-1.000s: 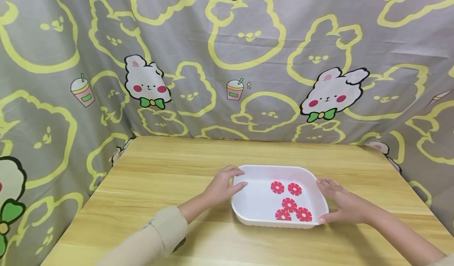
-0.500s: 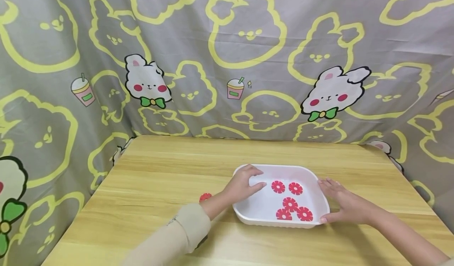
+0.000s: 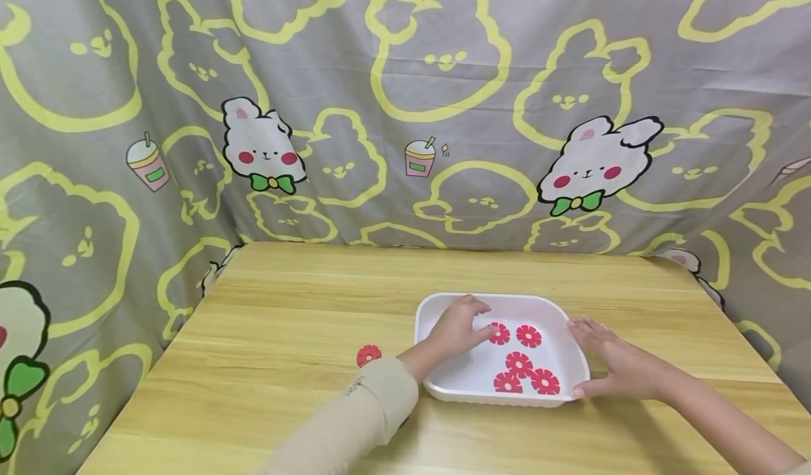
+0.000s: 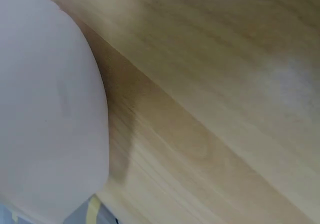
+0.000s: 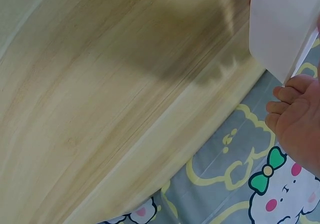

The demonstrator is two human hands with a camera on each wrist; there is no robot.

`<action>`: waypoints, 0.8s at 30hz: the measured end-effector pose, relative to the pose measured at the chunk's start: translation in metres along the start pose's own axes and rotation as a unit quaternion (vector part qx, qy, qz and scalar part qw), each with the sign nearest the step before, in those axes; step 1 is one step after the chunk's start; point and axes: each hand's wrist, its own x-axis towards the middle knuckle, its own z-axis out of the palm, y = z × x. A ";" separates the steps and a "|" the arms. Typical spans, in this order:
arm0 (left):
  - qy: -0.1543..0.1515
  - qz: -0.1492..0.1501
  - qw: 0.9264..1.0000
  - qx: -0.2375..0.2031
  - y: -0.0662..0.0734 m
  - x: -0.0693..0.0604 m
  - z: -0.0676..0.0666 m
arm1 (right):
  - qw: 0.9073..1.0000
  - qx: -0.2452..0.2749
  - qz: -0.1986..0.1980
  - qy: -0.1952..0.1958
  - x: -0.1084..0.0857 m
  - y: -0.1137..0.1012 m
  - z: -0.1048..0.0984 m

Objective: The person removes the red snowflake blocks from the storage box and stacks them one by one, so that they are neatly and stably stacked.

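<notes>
A white plastic tray [image 3: 456, 393] stands on the table, and several red notched flower-shaped discs [image 3: 545, 382] lie flat in its right part. My left hand [image 3: 457, 331] reaches over the tray's left side. Its thumb tip overlaps a red disc [image 3: 502, 333] at the back; whether it touches the disc I cannot tell. Thumb and fingers are apart with nothing between them. My right hand [image 3: 617, 362] rests on the tray's right end, fingers extended along the wall and thumb at the near corner. In the right wrist view its fingertips [image 5: 281, 93] lie by the tray's edge.
One more red disc [image 3: 369, 355] lies on the wooden table [image 3: 285, 299] left of the tray, partly behind the left sleeve [image 3: 380, 397]. A grey curtain [image 3: 355, 74] with cartoon rabbits hangs behind the table and along its sides. The left wrist view shows the tray's outer wall [image 4: 50, 99].
My left hand has moved right, from the tray's left rim to over its inside. The disc on the table has come into view behind the arm. Right hand and tray have stayed put.
</notes>
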 end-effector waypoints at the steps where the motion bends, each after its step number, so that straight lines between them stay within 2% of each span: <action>1: -0.004 -0.005 1.000 0.012 0.001 0.002 0.002 | 1.000 0.000 0.000 0.000 0.001 0.000 0.000; 6: -0.026 -0.038 0.998 0.049 0.004 0.010 0.012 | 1.000 -0.003 -0.004 0.002 0.002 0.002 0.002; 12: -0.038 -0.048 0.995 0.084 0.007 0.015 0.024 | 1.000 0.013 -0.005 0.005 0.000 0.004 0.003; 20: -0.059 -0.087 0.986 0.126 0.006 0.012 0.031 | 1.000 0.022 -0.002 0.003 0.000 0.005 0.006; 24: -0.057 -0.075 0.983 0.159 0.003 0.012 0.032 | 1.000 0.012 -0.006 0.005 0.000 0.006 0.006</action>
